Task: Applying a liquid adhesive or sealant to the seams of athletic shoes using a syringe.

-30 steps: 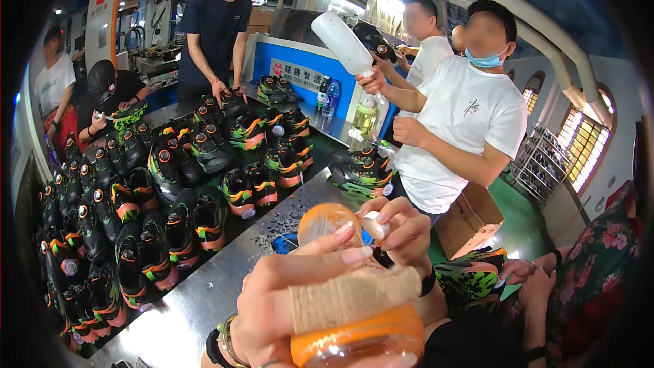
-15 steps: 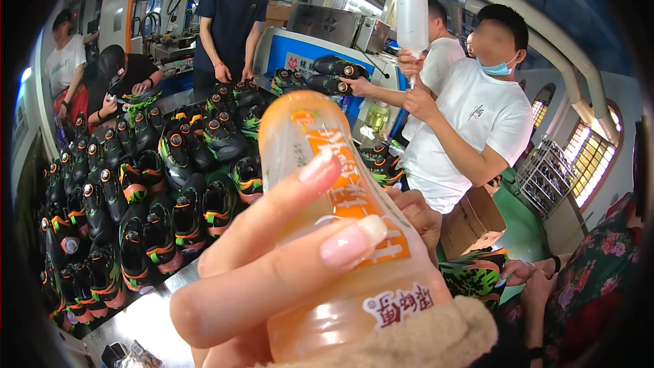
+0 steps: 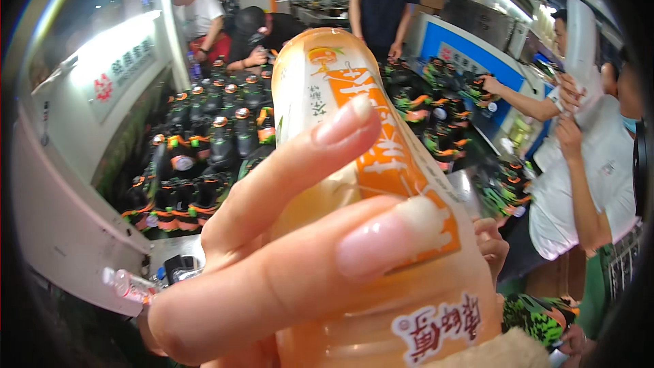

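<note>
A plastic drink bottle (image 3: 313, 105) with an orange-and-white label fills the middle, very close and tilted, its rounded end up and away from me. Some pale orange liquid shows inside. My left hand (image 3: 272, 259) is wrapped round its left side, two fingers lying across the label. Past the bottle's right side show small curled fingers (image 3: 492, 245), apparently my right hand's; what they hold is hidden behind the bottle. Beige fabric (image 3: 501, 353) overlaps the bottle's lower end, which is out of sight.
Rows of black, green and orange shoes (image 3: 221, 140) cover the table behind. A small clear bottle (image 3: 129, 286) lies at lower left. Co-workers stand around; one at right raises a white squeeze bottle (image 3: 581, 41). A patterned shoe (image 3: 535, 320) is at lower right, beside a white machine panel (image 3: 68, 225) at far left.
My view has turned left, so the table, shoes and people sit further right, and a white machine panel now shows at left. My left hand keeps its hold on the drink bottle.
</note>
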The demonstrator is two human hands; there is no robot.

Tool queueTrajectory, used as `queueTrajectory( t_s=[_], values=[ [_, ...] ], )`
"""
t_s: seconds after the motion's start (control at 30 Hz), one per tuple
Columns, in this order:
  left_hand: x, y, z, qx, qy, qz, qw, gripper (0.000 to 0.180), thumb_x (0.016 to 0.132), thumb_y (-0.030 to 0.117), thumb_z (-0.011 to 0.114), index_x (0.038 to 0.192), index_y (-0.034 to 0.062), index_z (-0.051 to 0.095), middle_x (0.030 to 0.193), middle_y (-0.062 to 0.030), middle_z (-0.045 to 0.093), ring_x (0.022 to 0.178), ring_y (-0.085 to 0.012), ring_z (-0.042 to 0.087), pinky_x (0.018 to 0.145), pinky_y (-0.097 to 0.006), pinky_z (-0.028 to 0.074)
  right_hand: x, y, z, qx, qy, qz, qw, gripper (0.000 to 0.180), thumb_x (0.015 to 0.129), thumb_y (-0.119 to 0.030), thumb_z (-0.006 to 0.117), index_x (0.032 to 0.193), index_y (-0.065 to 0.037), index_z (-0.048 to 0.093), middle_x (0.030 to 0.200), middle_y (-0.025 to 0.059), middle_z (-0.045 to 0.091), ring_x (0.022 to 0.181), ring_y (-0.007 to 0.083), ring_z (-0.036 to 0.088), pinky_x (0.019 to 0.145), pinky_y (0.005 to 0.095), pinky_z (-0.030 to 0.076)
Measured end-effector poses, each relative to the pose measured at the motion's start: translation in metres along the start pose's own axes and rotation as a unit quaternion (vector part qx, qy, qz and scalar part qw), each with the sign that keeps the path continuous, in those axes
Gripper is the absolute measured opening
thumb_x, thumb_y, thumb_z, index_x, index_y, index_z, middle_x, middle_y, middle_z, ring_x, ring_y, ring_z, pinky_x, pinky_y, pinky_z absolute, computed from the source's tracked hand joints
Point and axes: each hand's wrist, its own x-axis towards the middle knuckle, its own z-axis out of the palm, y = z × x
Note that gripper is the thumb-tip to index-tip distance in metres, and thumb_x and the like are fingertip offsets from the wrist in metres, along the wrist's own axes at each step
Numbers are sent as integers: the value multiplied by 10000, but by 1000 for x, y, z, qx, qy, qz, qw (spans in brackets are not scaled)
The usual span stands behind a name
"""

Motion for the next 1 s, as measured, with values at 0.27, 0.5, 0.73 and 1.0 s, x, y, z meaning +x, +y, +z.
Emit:
queueTrajectory(
  t_s=[0.27, 0.5, 0.73, 1.0],
  values=[
    [-8, 15, 14, 102, 39, 122, 987, 458, 798, 217, 718, 1206, 130, 529, 1159, -199, 575, 1029, -340, 631, 820, -481, 591, -7, 28, 29, 45, -32, 78, 995, 94, 770, 4, 732, 828, -57, 689, 1083, 135, 613, 1004, 300, 615, 867, 460, 539],
    [-31, 7, 0, 164, 50, 181, 968, 428, 781, 199, 734, 1161, 130, 550, 1141, -181, 582, 1028, -330, 635, 827, -471, 592, -21, 31, 25, 68, -49, 107, 991, 182, 713, 47, 742, 842, -72, 694, 1055, 149, 640, 975, 303, 623, 799, 387, 532],
    [-5, -6, 32, 196, 12, 225, 954, 399, 764, 180, 750, 1117, 130, 571, 1122, -164, 590, 1026, -321, 639, 833, -460, 593, -26, 39, 22, 97, -49, 134, 985, 214, 686, 63, 750, 843, -80, 722, 1007, 133, 649, 931, 273, 620, 804, 372, 532],
    [20, -17, 29, 205, -38, 274, 939, 367, 745, 160, 768, 1067, 129, 595, 1101, -144, 598, 1024, -309, 643, 841, -449, 594, -36, 46, 15, 103, -49, 175, 978, 239, 670, 80, 746, 849, -78, 739, 1019, 137, 659, 914, 269, 621, 757, 333, 506]
  ],
)
